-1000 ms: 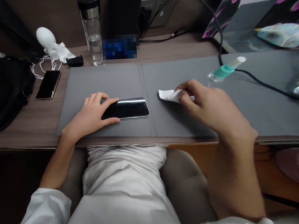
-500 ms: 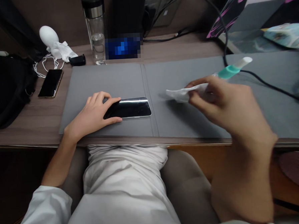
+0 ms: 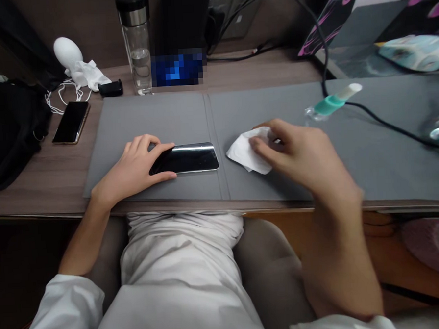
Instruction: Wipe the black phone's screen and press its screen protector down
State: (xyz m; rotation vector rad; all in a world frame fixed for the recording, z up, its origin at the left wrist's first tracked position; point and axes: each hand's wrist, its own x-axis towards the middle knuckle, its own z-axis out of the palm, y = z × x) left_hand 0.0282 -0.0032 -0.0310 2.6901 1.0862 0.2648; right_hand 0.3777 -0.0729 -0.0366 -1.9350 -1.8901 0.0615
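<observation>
A smartphone (image 3: 189,158) with a dark glossy screen lies face up on the grey desk mat (image 3: 173,118). My left hand (image 3: 138,164) grips its left end, thumb along the near edge and fingers at the far edge. Just right of the phone, my right hand (image 3: 292,148) pinches a folded white tissue (image 3: 247,151) low over the mat; whether the tissue touches the mat I cannot tell. Beyond the right hand is a small clear bottle with a teal collar and white cap (image 3: 330,103), apart from the fingers.
A second phone (image 3: 72,122) lies on the wooden desk at left, near white cords and a crumpled tissue (image 3: 85,74). A water bottle (image 3: 139,51) stands at the back. A black cable (image 3: 382,121) crosses the mat's right side. A black bag (image 3: 9,131) sits far left.
My right hand has moved left and toward the desk edge, bringing the tissue closer to the phone. The small bottle now shows clear of the hand. My left hand stays on the phone.
</observation>
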